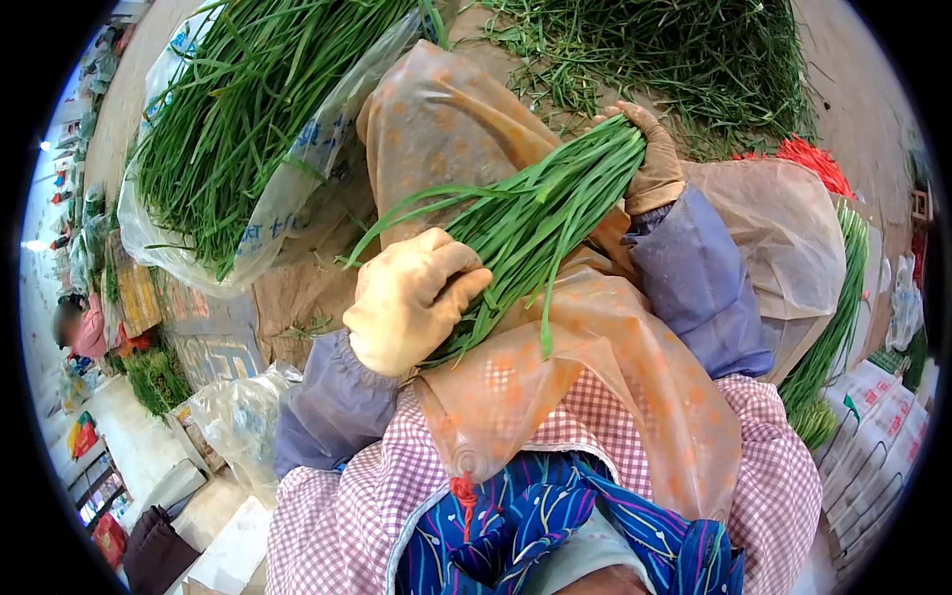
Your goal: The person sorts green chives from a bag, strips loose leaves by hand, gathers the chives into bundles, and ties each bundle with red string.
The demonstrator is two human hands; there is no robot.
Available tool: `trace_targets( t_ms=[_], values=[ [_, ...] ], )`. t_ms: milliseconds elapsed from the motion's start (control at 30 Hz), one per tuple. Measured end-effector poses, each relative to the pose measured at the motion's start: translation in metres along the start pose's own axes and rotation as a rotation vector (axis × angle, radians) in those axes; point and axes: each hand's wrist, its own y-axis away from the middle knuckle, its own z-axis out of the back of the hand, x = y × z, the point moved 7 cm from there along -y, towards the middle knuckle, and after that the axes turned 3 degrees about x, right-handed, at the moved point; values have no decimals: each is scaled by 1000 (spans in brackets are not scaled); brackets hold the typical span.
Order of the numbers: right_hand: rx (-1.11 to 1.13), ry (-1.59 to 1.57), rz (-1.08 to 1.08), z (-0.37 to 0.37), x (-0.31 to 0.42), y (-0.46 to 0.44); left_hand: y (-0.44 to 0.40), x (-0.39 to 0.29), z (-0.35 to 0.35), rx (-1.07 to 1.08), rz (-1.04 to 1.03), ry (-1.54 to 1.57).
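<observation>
A bunch of long green garlic chives (545, 213) lies slantwise across my lap, over a see-through plastic apron with orange dots (595, 337). My right hand (650, 159), in a brownish glove, is closed around the bunch's upper right end. In a pale yellow glove, my left hand (412, 302) is curled over the lower left part of the leaves, thumb and fingers closed on some of them. Loose leaf tips stick out above and below this hand.
A plastic bag (268, 228) full of chives stands at upper left. Another heap of chives (684, 59) spreads on the floor ahead. Red ties (813, 164) and more chives (843, 268) lie on the right. A person in pink (89, 327) is far left.
</observation>
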Motion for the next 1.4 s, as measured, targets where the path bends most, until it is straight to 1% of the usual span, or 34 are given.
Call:
trace_targets(
  t_ms=[33,67,100,133,167,200,233,267,300,333,433,533,567,600,667,767,867,900,1067,1167,1233,1300,1333,1400],
  values=[
    [-11,51,21,-5,3,5,1,5,3,-47,38,164],
    [-15,34,55,-8,4,7,2,11,8,-93,77,328],
    [-19,18,86,-11,4,9,3,17,13,-73,93,382],
    [-21,3,114,-11,6,10,7,23,16,-52,129,506],
    [66,-77,83,-6,5,0,11,24,23,-53,97,630],
    [58,-70,109,-3,9,-2,15,24,28,-51,64,752],
    [50,-63,133,0,13,-2,18,25,34,-122,49,745],
    [42,-55,158,3,17,-3,20,29,40,-169,83,753],
    [201,-186,83,-4,16,-5,22,37,47,-259,122,753],
    [211,-197,94,-2,19,-7,23,44,53,-349,160,753],
    [223,-221,122,2,24,-8,16,43,63,-554,119,630],
    [219,-228,138,3,29,-9,-1,12,62,-443,-133,324],
    [225,-196,160,2,33,-6,-5,9,54,-341,-119,310],
    [254,-209,161,0,35,-5,-11,-4,52,-305,-219,118],
    [310,-239,166,-2,40,-4,-11,0,43,-344,-180,215],
    [351,-271,184,-1,47,-2,-9,7,47,-346,-53,221],
    [416,-295,221,-5,51,1,-3,9,41,-217,-25,267],
    [430,-309,223,-6,52,2,-1,9,35,-200,26,251],
    [457,-318,268,-11,55,7,-1,7,17,-219,47,111],
    [414,-280,311,-9,57,10,-6,5,8,-204,73,-31],
    [470,-312,272,-17,58,13,-10,3,2,-180,101,-132],
    [539,-320,219,-22,60,15,-13,3,-1,-196,78,-196],
    [549,-314,232,-23,63,17,-15,3,-2,-205,67,-228],
    [569,-300,257,-29,73,24,-18,2,0,-213,51,-152]
  ],
)
